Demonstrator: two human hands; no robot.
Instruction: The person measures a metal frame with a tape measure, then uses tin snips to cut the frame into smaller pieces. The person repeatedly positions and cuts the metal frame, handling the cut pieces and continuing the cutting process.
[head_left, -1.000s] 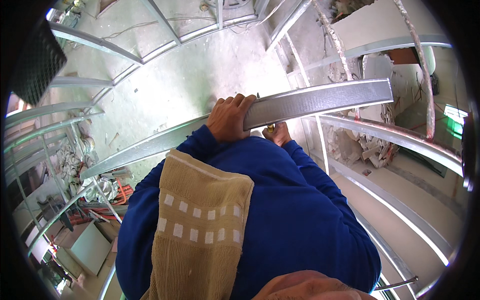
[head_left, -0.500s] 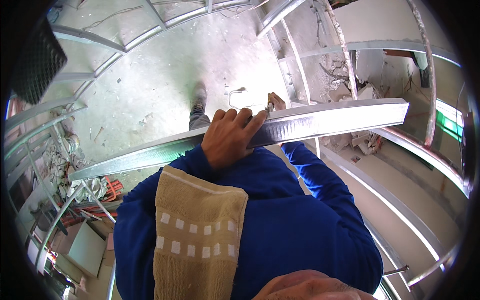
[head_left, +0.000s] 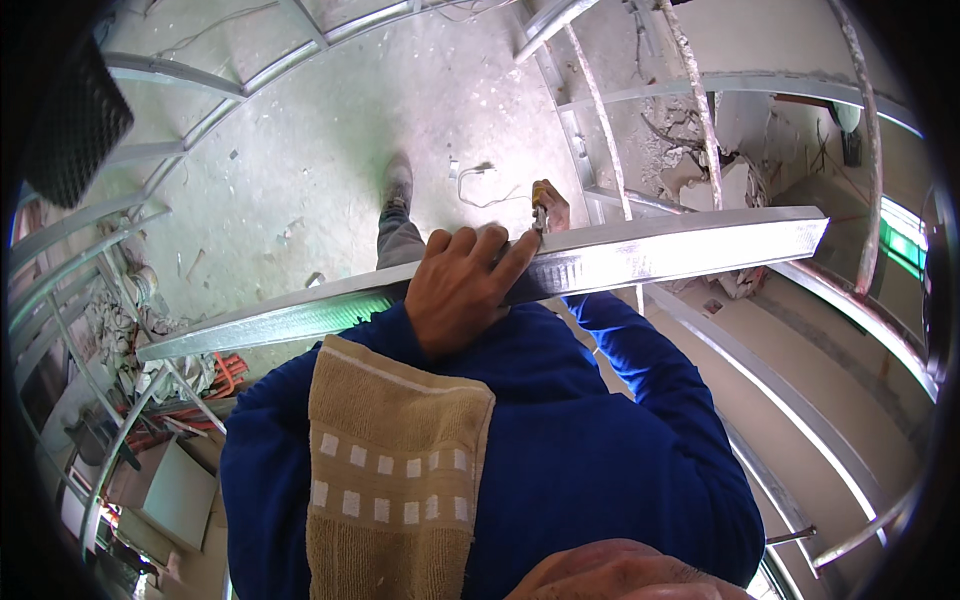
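Observation:
A long silvery metal stud [head_left: 670, 247] lies across in front of my body, its right end a little higher than its left. My left hand [head_left: 458, 285] is wrapped over its middle, fingers curled on the far edge and the index finger reaching toward a tool. Beyond that edge, my right hand [head_left: 556, 208] grips a pair of yellow-handled snips [head_left: 541, 215]. Their metal jaws are at the stud's far edge, beside my left index fingertip. Whether the jaws bite the metal, I cannot tell. The stud hides most of my right wrist.
Metal framing [head_left: 215, 125] curves around the concrete floor [head_left: 310, 180]. Upright rods [head_left: 693, 95] stand at the right near rubble [head_left: 735, 185]. A bent wire [head_left: 480, 190] lies on the floor ahead. Debris, orange pipes [head_left: 228, 372] and a white box [head_left: 165, 490] are at the left.
The stud's right end has shifted slightly right and down. My right hand has turned a little, so the yellow handles of the snips show more. My left hand keeps its hold.

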